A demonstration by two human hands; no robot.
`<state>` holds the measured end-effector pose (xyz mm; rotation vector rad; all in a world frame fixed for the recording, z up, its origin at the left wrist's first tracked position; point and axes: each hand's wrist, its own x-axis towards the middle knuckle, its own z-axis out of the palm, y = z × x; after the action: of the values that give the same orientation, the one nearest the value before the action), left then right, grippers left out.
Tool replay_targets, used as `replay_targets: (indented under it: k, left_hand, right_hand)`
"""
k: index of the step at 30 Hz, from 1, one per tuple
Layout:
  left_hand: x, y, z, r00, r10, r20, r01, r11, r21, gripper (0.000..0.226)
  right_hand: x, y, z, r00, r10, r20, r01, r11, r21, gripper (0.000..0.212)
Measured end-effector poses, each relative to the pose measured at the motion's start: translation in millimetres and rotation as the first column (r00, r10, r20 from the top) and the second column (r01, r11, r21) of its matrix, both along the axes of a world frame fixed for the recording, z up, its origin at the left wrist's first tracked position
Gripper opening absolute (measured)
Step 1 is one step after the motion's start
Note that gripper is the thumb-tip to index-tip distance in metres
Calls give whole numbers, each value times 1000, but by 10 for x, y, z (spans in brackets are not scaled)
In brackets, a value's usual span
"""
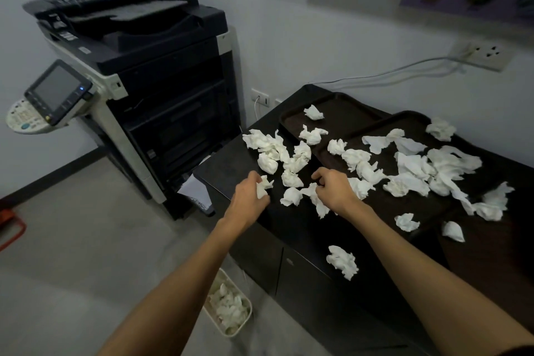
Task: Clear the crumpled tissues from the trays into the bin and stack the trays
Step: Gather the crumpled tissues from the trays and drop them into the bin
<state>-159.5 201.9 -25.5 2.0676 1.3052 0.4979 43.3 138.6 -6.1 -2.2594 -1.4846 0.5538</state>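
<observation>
My left hand (249, 196) curls round 1 tissue (263, 186) and my right hand (332, 189) pinches a second tissue (313, 192) over the cabinet (289, 228). 2 trays (346, 115) hold crumpled tissues (416, 167); the bin (250, 308) on the floor holds more.

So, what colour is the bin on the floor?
The bin is cream or off-white, and it shows best in the head view, low in the picture.

Crumpled paper tissues (291, 179): seen as plain white.
Rectangular plastic trays (344, 115): coloured dark brown.
Low cabinet (289, 225): finished in black.
Large office copier (161, 66): cased in black, trimmed pale grey.
Small plastic bin (250, 309): coloured cream.
</observation>
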Motion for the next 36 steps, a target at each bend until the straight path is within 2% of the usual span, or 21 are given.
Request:
replay_targets:
  k: [3, 7, 11, 15, 19, 24, 30, 36]
  left_hand:
    - [50, -51, 77, 996, 16, 88, -13, 999, -45, 40]
    - [91, -72, 118, 996, -5, 85, 9, 999, -52, 51]
    - [91, -76, 107, 999, -27, 47, 30, 997, -66, 51]
    - [77, -66, 101, 998, -41, 40, 43, 998, -52, 43]
    - [80, -67, 199, 990, 8, 139, -8, 1000, 0, 39]
    - [-11, -51, 346, 960, 81, 269, -111, 989, 100, 35]
    - [-436, 22, 376, 920, 220, 326, -275, 952, 134, 26]
    - [-1062, 54, -71, 860, 419, 292, -444, 896, 19, 22]
  right_hand:
    - [-26, 1, -103, 999, 36, 38, -31, 990, -134, 46]
    - [-96, -27, -185, 992, 45, 115, -20, 977, -214, 47]
    - [-105, -42, -242, 992, 61, 110, -39, 982, -187, 36]
    - [-114, -7, -170, 997, 26, 77, -19, 996, -90, 23]
    - [-145, 101, 102, 1000, 9, -21, -8, 999, 46, 22]
    - [-294, 151, 502, 946, 48, -321, 2, 988, 156, 32]
    - [-699, 233, 602, 857, 109, -504, -33, 987, 156, 28]
    - [-1230, 324, 332, 800, 210, -561, -175, 978, 117, 22]
